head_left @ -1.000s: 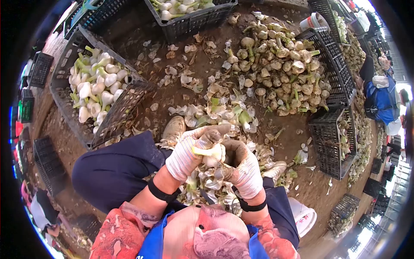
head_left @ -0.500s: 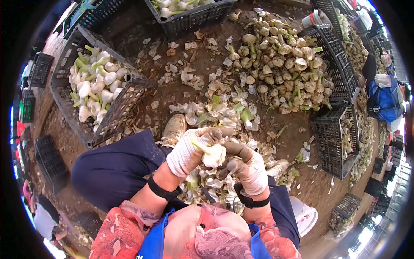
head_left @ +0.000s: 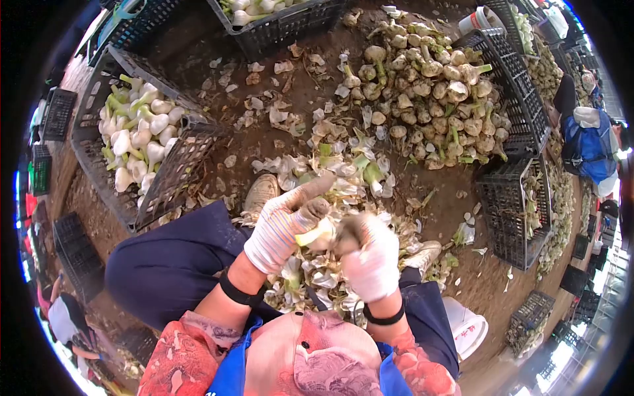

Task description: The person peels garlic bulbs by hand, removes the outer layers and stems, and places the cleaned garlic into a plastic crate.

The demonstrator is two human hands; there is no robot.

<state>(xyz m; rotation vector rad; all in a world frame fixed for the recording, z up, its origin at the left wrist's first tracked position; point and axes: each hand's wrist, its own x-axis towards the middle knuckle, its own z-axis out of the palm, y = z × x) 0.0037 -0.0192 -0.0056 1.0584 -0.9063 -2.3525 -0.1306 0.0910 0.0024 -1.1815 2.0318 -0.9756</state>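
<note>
The garlic bulb shows pale, creamy white, mostly hidden between gloves; the left hand and right hand both clench it.

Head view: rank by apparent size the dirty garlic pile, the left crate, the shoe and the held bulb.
1. garlic pile and left crate: too alike to rank.
2. shoe.
3. bulb, only partly visible.
</note>
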